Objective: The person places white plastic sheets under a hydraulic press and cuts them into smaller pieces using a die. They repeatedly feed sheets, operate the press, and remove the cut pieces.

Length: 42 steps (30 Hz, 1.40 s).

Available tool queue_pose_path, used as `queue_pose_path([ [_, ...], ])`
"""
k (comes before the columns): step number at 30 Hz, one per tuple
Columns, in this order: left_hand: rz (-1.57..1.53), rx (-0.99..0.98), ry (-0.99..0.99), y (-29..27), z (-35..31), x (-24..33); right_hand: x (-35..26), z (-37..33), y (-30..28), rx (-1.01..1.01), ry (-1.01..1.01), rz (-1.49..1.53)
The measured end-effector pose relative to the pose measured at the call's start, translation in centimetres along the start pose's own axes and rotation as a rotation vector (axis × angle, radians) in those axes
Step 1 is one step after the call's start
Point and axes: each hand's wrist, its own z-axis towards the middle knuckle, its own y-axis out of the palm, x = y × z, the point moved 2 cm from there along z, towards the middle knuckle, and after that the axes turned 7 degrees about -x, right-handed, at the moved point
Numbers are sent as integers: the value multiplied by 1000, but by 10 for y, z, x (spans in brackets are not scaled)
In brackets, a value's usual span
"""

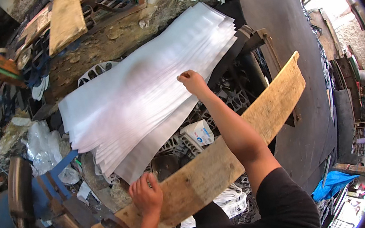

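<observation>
A broad stack of thin, whitish translucent sheets point(142, 87) is fanned out in front of me, its near edges spread in layers. My right hand point(192, 82) is over the stack's right part, with thumb and fingers pinched together. Whatever may be between those fingertips is too small to make out. At the stack's near left corner, my left hand point(146, 195) is curled closed, with a ring on one finger. It is beside the lowest sheet's corner and over a long wooden plank point(208, 170). The left fingertips are hidden, so its grip on the sheet cannot be confirmed.
Cut-out strap pieces and a white printed packet point(198, 133) lie between sheets and plank. A large dark sheet point(283, 54) stands at the right. Clear plastic point(44, 148) and a curved metal post point(20, 190) are at the left. Another board point(66, 21) rests at the far left.
</observation>
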Motion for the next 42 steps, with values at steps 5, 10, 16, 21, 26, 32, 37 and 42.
queue_pose_path([
  [5,108,-130,-114,6,11,5,97,156,-1,19,203,217],
  [10,119,-234,-185,11,16,8,118,243,-1,178,215,253],
  [16,124,-376,-213,0,24,13,122,290,-23,290,236,460],
  [21,126,-401,-224,3,32,13,125,328,-31,595,126,561],
  [26,156,-427,-168,6,25,3,120,357,-12,617,-33,470],
  [32,123,-411,-158,7,21,-1,84,342,-6,538,-160,593],
  [37,94,-426,-149,6,27,3,84,339,-13,399,-268,820],
  [42,95,-418,-160,6,27,4,90,343,-14,368,-281,820],
])
